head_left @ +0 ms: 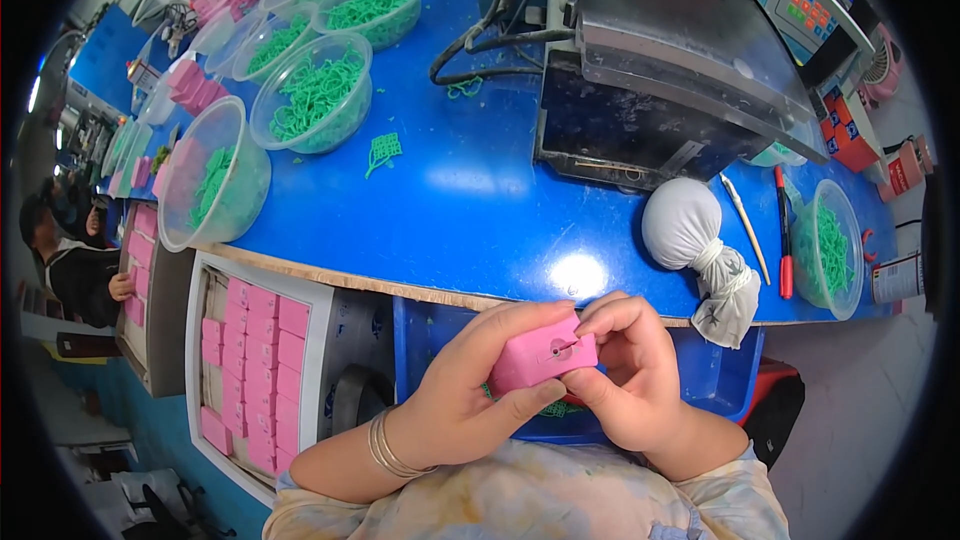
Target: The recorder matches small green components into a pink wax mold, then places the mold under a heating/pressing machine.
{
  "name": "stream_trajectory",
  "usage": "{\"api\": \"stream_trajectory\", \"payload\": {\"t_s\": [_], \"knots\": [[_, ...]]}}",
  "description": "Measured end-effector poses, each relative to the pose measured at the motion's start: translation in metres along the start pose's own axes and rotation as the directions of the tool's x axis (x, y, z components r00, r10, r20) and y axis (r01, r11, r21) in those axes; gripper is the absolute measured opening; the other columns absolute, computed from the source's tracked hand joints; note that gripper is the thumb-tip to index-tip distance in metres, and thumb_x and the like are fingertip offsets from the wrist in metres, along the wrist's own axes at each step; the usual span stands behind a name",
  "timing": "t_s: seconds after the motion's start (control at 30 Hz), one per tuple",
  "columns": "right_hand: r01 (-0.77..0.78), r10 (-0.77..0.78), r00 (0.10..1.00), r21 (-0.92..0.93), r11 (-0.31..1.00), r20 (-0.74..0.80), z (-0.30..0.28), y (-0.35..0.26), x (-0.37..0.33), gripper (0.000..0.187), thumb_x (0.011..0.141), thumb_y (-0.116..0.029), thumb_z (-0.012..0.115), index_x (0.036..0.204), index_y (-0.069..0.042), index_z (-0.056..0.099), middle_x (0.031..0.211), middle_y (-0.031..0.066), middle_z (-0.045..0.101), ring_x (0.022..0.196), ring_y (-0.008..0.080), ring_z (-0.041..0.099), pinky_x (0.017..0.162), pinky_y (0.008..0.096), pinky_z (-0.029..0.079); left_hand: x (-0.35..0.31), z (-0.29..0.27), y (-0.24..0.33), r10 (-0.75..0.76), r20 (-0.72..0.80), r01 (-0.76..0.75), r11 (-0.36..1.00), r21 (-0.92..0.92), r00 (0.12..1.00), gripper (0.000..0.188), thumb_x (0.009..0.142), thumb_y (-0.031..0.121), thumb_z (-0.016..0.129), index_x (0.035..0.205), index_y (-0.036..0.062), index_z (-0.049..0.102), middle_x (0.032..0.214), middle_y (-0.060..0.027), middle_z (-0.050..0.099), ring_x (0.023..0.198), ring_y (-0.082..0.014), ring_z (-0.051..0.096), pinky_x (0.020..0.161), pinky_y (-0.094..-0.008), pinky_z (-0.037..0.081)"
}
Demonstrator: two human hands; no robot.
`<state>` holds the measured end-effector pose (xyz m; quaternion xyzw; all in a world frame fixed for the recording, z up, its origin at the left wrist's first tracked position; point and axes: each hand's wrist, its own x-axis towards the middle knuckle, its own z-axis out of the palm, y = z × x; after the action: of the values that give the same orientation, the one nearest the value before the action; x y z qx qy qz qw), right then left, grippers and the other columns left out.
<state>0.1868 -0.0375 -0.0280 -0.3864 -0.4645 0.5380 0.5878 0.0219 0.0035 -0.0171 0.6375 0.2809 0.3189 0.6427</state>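
Observation:
Both my hands hold a pink block-shaped rubber mould (524, 361) just past the table's near edge. A round hole with a dark slit marks the side facing up. My left hand (477, 372) wraps its left part, fingers over the back and thumb along the front. With thumb and bent fingers, my right hand (624, 361) grips the right end. Below the mould is a blue tray (725, 372), partly hidden by my hands, with some green pieces in it. A tied pouch of pale cloth (683, 223) lies to the right of my hands.
Clear plastic bowls (262, 180) of green wax-like pieces line the left. One green piece (383, 152) lies alone. A metal machine (640, 120) stands at the back. Right are a red marker (785, 240) and another bowl (850, 285). Lower left, a tray (312, 340) holds pink blocks; a person sits beyond.

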Motion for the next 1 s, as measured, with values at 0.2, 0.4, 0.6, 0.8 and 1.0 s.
{"api": "stream_trajectory", "payload": {"t_s": [0.2, 0.4, 0.6, 0.8, 1.0], "knots": [[0.032, -0.03, 0.999, -0.071, 0.997, 0.026, -0.008, -0.002, 0.004, 0.04, 0.073, -0.005, 0.07, 0.107, 0.001, 0.048, 0.095, 0.0061, 0.045, 0.072, 0.0072, 0.044, 0.063, 0.0211, 0.039, 0.0, -0.007, 0.003, 0.08, 0.083, -0.085, 0.995, 0.059, 0.993, 0.048, 0.082, 0.014, 0.062, 0.123, 0.0, 0.041, 0.115, -0.0148, 0.05, 0.107, -0.0233, 0.052, 0.089, -0.0346, 0.043], [0.112, -0.072, 0.958, -0.132, 0.985, 0.278, -0.019, -0.002, 0.008, 0.04, 0.07, -0.006, 0.072, 0.106, 0.001, 0.055, 0.114, 0.0116, 0.041, 0.082, 0.011, 0.047, 0.071, 0.024, 0.04, -0.004, -0.006, -0.009, 0.05, 0.146, -0.024, 0.984, -0.175, 0.988, 0.05, 0.08, 0.013, 0.064, 0.123, 0.001, 0.04, 0.115, -0.0197, 0.052, 0.108, -0.03, 0.053, 0.093, -0.0398, 0.042], [0.111, -0.074, 0.938, -0.093, 0.989, 0.338, -0.017, -0.007, 0.006, 0.039, 0.071, -0.007, 0.072, 0.106, 0.0, 0.056, 0.114, 0.0101, 0.042, 0.089, 0.0114, 0.048, 0.076, 0.0254, 0.042, -0.012, 0.006, -0.013, 0.111, 0.18, -0.086, 0.987, -0.138, 0.977, 0.058, 0.079, 0.016, 0.067, 0.127, 0.0035, 0.037, 0.113, -0.018, 0.053, 0.111, -0.0282, 0.051, 0.094, -0.0391, 0.041], [-0.064, 0.063, 0.996, 0.016, 0.998, 0.069, -0.017, -0.025, 0.011, 0.057, 0.078, -0.005, 0.064, 0.128, -0.001, 0.035, 0.113, 0.0108, 0.044, 0.094, 0.0166, 0.052, 0.078, 0.0279, 0.044, 0.016, -0.019, 0.018, 0.423, 0.018, -0.25, 0.5, 0.829, 0.906, 0.066, 0.065, 0.018, 0.076, 0.122, 0.0024, 0.046, 0.121, -0.0188, 0.045, 0.101, -0.0339, 0.05, 0.087, -0.0404, 0.042], [-0.019, 0.064, 0.994, 0.441, 0.897, -0.088, -0.045, -0.098, 0.052, 0.057, 0.093, -0.046, 0.035, 0.12, 0.004, 0.042, 0.102, 0.0181, 0.057, 0.079, 0.0231, 0.06, 0.063, 0.0317, 0.05, 0.023, -0.037, 0.048, 0.096, -0.052, 0.024, 0.276, 0.961, 0.994, 0.082, 0.058, 0.015, 0.079, 0.128, 0.0033, 0.038, 0.125, -0.018, 0.038, 0.108, -0.0393, 0.046, 0.089, -0.0419, 0.041]]}}
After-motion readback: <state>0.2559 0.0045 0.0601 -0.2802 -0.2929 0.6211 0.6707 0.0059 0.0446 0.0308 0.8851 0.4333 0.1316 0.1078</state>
